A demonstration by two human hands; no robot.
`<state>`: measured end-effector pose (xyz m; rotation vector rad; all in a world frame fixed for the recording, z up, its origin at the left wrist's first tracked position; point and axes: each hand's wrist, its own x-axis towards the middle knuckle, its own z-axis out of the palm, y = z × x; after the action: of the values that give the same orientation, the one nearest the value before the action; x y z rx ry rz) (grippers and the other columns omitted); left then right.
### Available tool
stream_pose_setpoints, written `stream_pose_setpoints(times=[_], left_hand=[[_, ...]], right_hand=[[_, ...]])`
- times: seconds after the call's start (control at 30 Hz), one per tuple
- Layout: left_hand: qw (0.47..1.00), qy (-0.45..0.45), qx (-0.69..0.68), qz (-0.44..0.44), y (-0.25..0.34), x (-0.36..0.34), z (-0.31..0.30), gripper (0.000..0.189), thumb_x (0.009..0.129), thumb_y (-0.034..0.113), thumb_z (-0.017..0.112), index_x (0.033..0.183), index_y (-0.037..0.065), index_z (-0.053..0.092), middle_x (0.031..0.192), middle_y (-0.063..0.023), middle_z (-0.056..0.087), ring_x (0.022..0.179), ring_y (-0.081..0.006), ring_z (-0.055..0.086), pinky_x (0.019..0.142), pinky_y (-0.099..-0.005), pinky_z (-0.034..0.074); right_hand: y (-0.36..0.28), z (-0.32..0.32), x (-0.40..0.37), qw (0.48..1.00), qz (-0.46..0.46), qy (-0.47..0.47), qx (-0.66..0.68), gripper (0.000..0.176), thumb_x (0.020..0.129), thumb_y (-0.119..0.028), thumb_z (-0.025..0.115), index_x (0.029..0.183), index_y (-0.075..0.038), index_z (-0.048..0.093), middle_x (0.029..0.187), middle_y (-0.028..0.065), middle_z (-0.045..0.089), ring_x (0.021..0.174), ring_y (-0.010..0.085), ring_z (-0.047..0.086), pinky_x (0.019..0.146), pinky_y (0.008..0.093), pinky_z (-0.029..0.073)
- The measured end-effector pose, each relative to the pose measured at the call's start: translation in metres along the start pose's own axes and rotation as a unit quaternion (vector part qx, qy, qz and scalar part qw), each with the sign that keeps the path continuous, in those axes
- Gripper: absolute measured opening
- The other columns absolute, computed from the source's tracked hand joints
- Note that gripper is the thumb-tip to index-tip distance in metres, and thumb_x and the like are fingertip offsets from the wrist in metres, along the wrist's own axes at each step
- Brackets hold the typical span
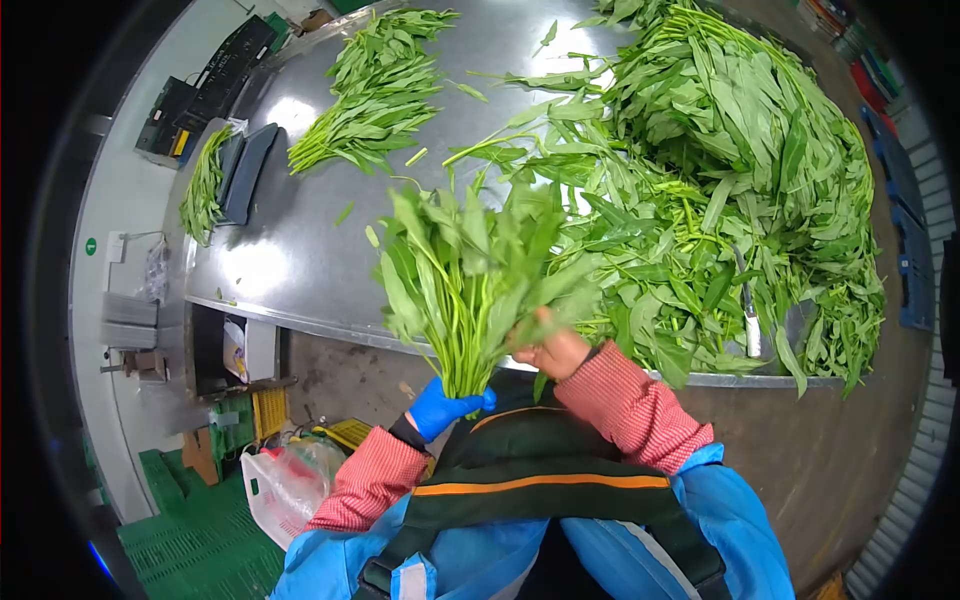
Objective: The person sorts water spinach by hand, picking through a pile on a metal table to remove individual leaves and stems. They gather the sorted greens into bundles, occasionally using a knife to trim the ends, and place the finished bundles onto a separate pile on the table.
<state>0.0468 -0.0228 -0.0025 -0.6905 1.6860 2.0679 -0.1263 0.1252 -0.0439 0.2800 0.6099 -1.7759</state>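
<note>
My left hand (448,408), in a blue glove, is wrapped round the stem ends of a bunch of water spinach (455,285). The bunch stands upright over the table's front edge, leaves fanned at the top. At its right side is my bare right hand (552,345), fingers curled in and partly blurred by motion. Leaves around those fingers are smeared too, and whatever they hold is hard to make out. Beyond and to the right, a big heap of loose water spinach (730,130) covers the metal table (290,245).
A knife with a white handle (752,335) lies among the greens at right. Another laid-out pile (375,95) rests at the back left. Near the left edge, a small bunch (205,190) lies beside a dark tray-like device (248,172). A white basket (270,500) stands below.
</note>
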Motion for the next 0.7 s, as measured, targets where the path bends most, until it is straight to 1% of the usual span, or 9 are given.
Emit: stream_pose_setpoints(times=[0.03, 0.07, 0.1, 0.13, 0.17, 0.27, 0.47, 0.57, 0.7], left_hand=[[0.991, 0.064, 0.107, 0.052, -0.005, -0.005, -0.002, 0.023, 0.081, 0.014, 0.068, 0.099, 0.001, 0.062, 0.089, -0.0105, 0.066, 0.081, -0.0194, 0.063, 0.073, -0.0318, 0.05], [0.964, 0.126, 0.212, 0.103, -0.014, -0.008, -0.006, 0.023, 0.081, 0.014, 0.068, 0.101, 0.001, 0.062, 0.09, -0.012, 0.066, 0.081, -0.0212, 0.064, 0.071, -0.0323, 0.05], [0.919, 0.185, 0.314, 0.151, -0.027, -0.012, -0.014, 0.024, 0.082, 0.014, 0.067, 0.102, 0.002, 0.061, 0.09, -0.0136, 0.067, 0.081, -0.023, 0.065, 0.069, -0.0329, 0.05], [0.764, 0.253, 0.559, 0.202, -0.058, -0.02, -0.042, 0.022, 0.082, 0.016, 0.064, 0.1, 0.004, 0.063, 0.086, -0.0137, 0.067, 0.075, -0.0261, 0.065, 0.063, -0.0354, 0.051], [0.746, 0.285, 0.569, 0.194, -0.066, -0.022, -0.048, 0.022, 0.082, 0.016, 0.064, 0.1, 0.004, 0.063, 0.087, -0.0138, 0.066, 0.076, -0.0263, 0.065, 0.064, -0.0356, 0.051], [0.758, 0.355, 0.524, 0.155, -0.067, -0.028, -0.06, 0.023, 0.083, 0.017, 0.063, 0.101, 0.004, 0.063, 0.088, -0.014, 0.066, 0.077, -0.0268, 0.064, 0.065, -0.036, 0.051], [0.749, 0.439, 0.485, 0.108, -0.06, -0.029, -0.089, 0.024, 0.084, 0.017, 0.062, 0.103, 0.004, 0.062, 0.091, -0.0145, 0.066, 0.08, -0.028, 0.064, 0.067, -0.037, 0.05], [0.75, 0.449, 0.477, 0.097, -0.055, -0.029, -0.103, 0.024, 0.084, 0.018, 0.061, 0.104, 0.005, 0.062, 0.093, -0.0148, 0.065, 0.082, -0.0286, 0.063, 0.068, -0.0374, 0.05], [0.765, 0.428, 0.47, 0.101, -0.048, -0.021, -0.12, 0.025, 0.085, 0.018, 0.06, 0.106, 0.005, 0.062, 0.095, -0.0151, 0.065, 0.084, -0.0294, 0.063, 0.069, -0.0381, 0.05]], right_hand=[[0.007, 0.0, 0.004, 0.997, -0.066, 0.017, 0.025, 0.032, 0.096, -0.036, 0.038, 0.09, -0.009, 0.055, 0.076, 0.0042, 0.052, 0.064, 0.0147, 0.049, 0.062, 0.0281, 0.043], [0.036, -0.069, 0.053, 0.894, 0.023, -0.376, 0.243, 0.027, 0.093, -0.031, 0.046, 0.098, -0.008, 0.059, 0.094, 0.0071, 0.058, 0.083, 0.0197, 0.056, 0.078, 0.0323, 0.045], [0.033, -0.062, 0.054, 0.897, -0.025, -0.385, 0.215, 0.027, 0.093, -0.03, 0.046, 0.099, -0.008, 0.059, 0.094, 0.0072, 0.058, 0.084, 0.0197, 0.056, 0.078, 0.0324, 0.045], [0.033, -0.053, 0.056, 0.918, -0.053, -0.352, 0.175, 0.026, 0.093, -0.03, 0.046, 0.099, -0.007, 0.059, 0.095, 0.0073, 0.058, 0.084, 0.0197, 0.056, 0.079, 0.0324, 0.045], [0.029, -0.038, 0.055, 0.937, -0.073, -0.318, 0.129, 0.026, 0.093, -0.029, 0.047, 0.1, -0.007, 0.059, 0.095, 0.0073, 0.058, 0.085, 0.0197, 0.056, 0.079, 0.0325, 0.045], [0.024, 0.002, 0.057, 0.956, -0.115, -0.271, 0.007, 0.025, 0.093, -0.028, 0.047, 0.102, -0.007, 0.059, 0.097, 0.0075, 0.059, 0.086, 0.0196, 0.057, 0.081, 0.0326, 0.045], [0.004, 0.035, 0.062, 0.928, -0.188, -0.272, -0.172, 0.025, 0.092, -0.025, 0.049, 0.107, -0.007, 0.058, 0.101, 0.0079, 0.059, 0.089, 0.0195, 0.057, 0.084, 0.0329, 0.044], [0.0, 0.038, 0.064, 0.893, -0.249, -0.267, -0.264, 0.025, 0.092, -0.023, 0.05, 0.109, -0.006, 0.058, 0.103, 0.0081, 0.06, 0.091, 0.0195, 0.057, 0.086, 0.033, 0.044], [-0.001, 0.046, 0.083, 0.822, -0.356, -0.26, -0.362, 0.026, 0.092, -0.021, 0.051, 0.112, -0.006, 0.058, 0.105, 0.0084, 0.06, 0.093, 0.0194, 0.058, 0.088, 0.0332, 0.044]])
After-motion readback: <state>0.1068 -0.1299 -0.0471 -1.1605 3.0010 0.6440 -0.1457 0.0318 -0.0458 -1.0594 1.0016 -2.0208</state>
